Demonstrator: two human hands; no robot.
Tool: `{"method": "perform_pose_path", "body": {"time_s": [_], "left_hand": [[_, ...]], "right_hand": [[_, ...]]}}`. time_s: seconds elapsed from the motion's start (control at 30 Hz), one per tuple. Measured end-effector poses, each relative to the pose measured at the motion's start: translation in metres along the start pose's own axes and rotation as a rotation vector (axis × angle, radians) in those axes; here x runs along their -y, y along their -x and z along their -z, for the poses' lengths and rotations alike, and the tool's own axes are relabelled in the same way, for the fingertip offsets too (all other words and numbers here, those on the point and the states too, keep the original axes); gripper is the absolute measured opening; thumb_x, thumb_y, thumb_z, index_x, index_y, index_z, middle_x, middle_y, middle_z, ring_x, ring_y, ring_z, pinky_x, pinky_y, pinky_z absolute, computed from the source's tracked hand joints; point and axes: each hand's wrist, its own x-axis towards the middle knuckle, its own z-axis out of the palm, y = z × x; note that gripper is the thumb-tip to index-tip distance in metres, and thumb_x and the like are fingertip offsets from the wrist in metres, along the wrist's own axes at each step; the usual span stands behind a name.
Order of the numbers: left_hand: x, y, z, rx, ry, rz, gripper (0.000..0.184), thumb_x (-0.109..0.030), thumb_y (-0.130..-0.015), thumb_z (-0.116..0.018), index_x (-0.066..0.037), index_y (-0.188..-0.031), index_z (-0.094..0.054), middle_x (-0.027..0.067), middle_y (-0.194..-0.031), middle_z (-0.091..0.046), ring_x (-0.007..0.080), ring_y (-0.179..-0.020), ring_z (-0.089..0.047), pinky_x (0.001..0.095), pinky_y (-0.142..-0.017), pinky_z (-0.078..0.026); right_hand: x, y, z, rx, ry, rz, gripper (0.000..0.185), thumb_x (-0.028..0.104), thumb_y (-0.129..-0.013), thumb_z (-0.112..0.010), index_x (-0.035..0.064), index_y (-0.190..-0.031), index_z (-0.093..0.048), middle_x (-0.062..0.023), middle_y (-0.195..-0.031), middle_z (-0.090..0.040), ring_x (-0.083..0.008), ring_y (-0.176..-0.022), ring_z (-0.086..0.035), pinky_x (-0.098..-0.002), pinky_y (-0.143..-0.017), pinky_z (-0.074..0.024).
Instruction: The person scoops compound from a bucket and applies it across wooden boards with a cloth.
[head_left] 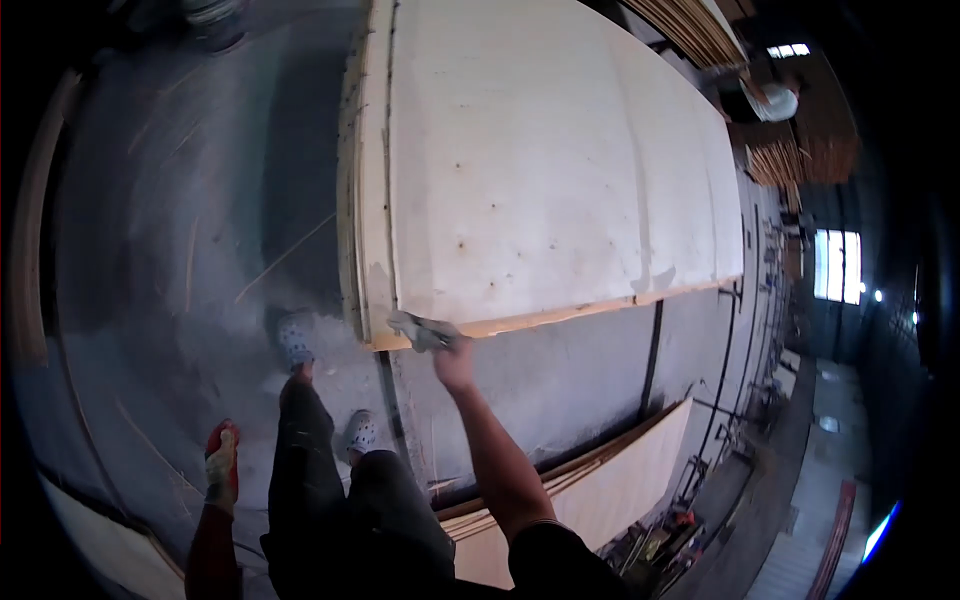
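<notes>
My right hand (453, 362) is closed around a dark and grey hand tool (425, 330), whose exact type is blurred. The tool's front end lies at the near corner of a large stack of pale wooden sheets (530, 160). Away from the stack, my left hand (222, 465) hangs low over the floor at the lower left. Red and cream material, which looks like a glove, covers it; its fingers are too unclear to tell whether they hold anything.
My feet in light speckled clogs stand on the grey floor (190, 250), with thin wood strips scattered about. More sheets (600, 480) lean at the lower right. A person in a light top (775, 102) is near brown stacks (825, 120) at the upper right.
</notes>
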Motion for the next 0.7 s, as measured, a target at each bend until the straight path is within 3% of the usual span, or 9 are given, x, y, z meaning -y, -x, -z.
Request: {"method": "perform_pose_path", "body": {"time_s": [0.07,0.13,0.2,0.27,0.43,0.53,0.57,0.67,0.7], "left_hand": [[-0.057,-0.010,-0.011,-0.305,-0.397,0.130,0.054,-0.045,-0.101,-0.055,-0.006,-0.137,-0.058,0.0085,-0.133,-0.062,0.0205,-0.121,-0.059,0.0329,-0.103,-0.046],[-0.106,-0.042,0.015,-0.233,-0.325,0.152,0.055,-0.045,-0.102,-0.054,-0.005,-0.139,-0.056,0.0101,-0.135,-0.060,0.0211,-0.124,-0.057,0.0341,-0.105,-0.044],[-0.164,-0.092,0.025,-0.299,-0.396,0.240,0.054,-0.043,-0.103,-0.051,-0.005,-0.143,-0.052,0.0108,-0.138,-0.058,0.0227,-0.129,-0.054,0.0341,-0.108,-0.042],[-0.273,-0.088,-0.063,-0.258,-0.368,0.132,0.054,-0.034,-0.106,-0.046,-0.007,-0.152,-0.039,0.0123,-0.153,-0.044,0.0288,-0.140,-0.043,0.0415,-0.115,-0.035],[-0.437,-0.180,-0.113,-0.044,-0.617,-0.276,0.058,-0.048,-0.105,-0.039,-0.007,-0.145,-0.046,0.0093,-0.136,-0.060,0.0255,-0.129,-0.054,0.0354,-0.107,-0.043],[-0.564,-0.178,-0.234,-0.182,-1.248,-0.192,0.045,-0.047,-0.103,-0.048,-0.014,-0.130,-0.059,0.0057,-0.118,-0.068,0.0215,-0.116,-0.062,0.0351,-0.096,-0.048],[-0.562,-0.156,-0.296,-0.252,-1.398,-0.224,0.039,-0.046,-0.101,-0.051,-0.017,-0.124,-0.065,0.0051,-0.112,-0.070,0.0202,-0.110,-0.064,0.0348,-0.092,-0.049],[-0.467,-0.085,-0.457,-0.304,-0.956,-0.553,0.035,-0.046,-0.101,-0.053,-0.018,-0.114,-0.069,0.0030,-0.106,-0.070,0.0182,-0.102,-0.065,0.0336,-0.089,-0.050],[-0.461,-0.061,-0.499,-0.356,-0.906,-0.492,0.033,-0.045,-0.101,-0.055,-0.018,-0.113,-0.069,0.0022,-0.103,-0.070,0.0159,-0.099,-0.065,0.0322,-0.086,-0.050]], "right_hand": [[0.045,0.015,0.028,-0.005,-0.362,-0.244,0.033,0.010,-0.091,-0.065,0.0020,-0.123,-0.064,-0.0100,-0.129,-0.063,-0.0206,-0.111,-0.064,-0.0377,-0.094,-0.0532],[0.085,0.032,0.050,-0.158,-0.967,-0.345,0.039,0.019,-0.093,-0.069,0.0027,-0.128,-0.060,-0.0083,-0.129,-0.062,-0.0208,-0.113,-0.062,-0.0413,-0.096,-0.0530],[0.099,0.034,0.064,-0.351,-1.083,-0.309,0.048,0.020,-0.090,-0.072,0.0075,-0.133,-0.056,-0.0075,-0.131,-0.060,-0.0216,-0.117,-0.060,-0.0448,-0.101,-0.0509],[0.119,0.029,0.070,-0.426,-1.230,-0.149,0.045,0.018,-0.088,-0.074,0.0139,-0.129,-0.058,-0.0040,-0.124,-0.062,-0.0210,-0.114,-0.060,-0.0445,-0.102,-0.0497],[0.184,-0.022,0.060,-0.735,-1.216,0.028,0.051,0.010,-0.083,-0.073,0.0120,-0.130,-0.054,-0.0031,-0.120,-0.061,-0.0191,-0.111,-0.059,-0.0430,-0.095,-0.0518],[0.306,-0.116,0.069,-0.686,-1.243,0.052,0.039,0.013,-0.086,-0.071,0.0057,-0.122,-0.058,-0.0039,-0.098,-0.062,-0.0196,-0.091,-0.063,-0.0423,-0.086,-0.0541],[0.299,-0.146,0.107,-0.593,-1.296,0.132,0.034,0.013,-0.088,-0.070,0.0047,-0.119,-0.058,-0.0047,-0.096,-0.062,-0.0196,-0.090,-0.062,-0.0419,-0.085,-0.0541],[0.299,-0.199,0.248,-0.502,-1.324,0.081,0.025,0.009,-0.089,-0.067,0.0017,-0.112,-0.060,-0.0073,-0.098,-0.063,-0.0194,-0.087,-0.061,-0.0401,-0.084,-0.0541],[0.326,-0.228,0.272,-0.252,-1.454,0.232,0.023,0.006,-0.090,-0.066,-0.0015,-0.110,-0.060,-0.0107,-0.102,-0.064,-0.0213,-0.091,-0.064,-0.0393,-0.084,-0.0548]]}}
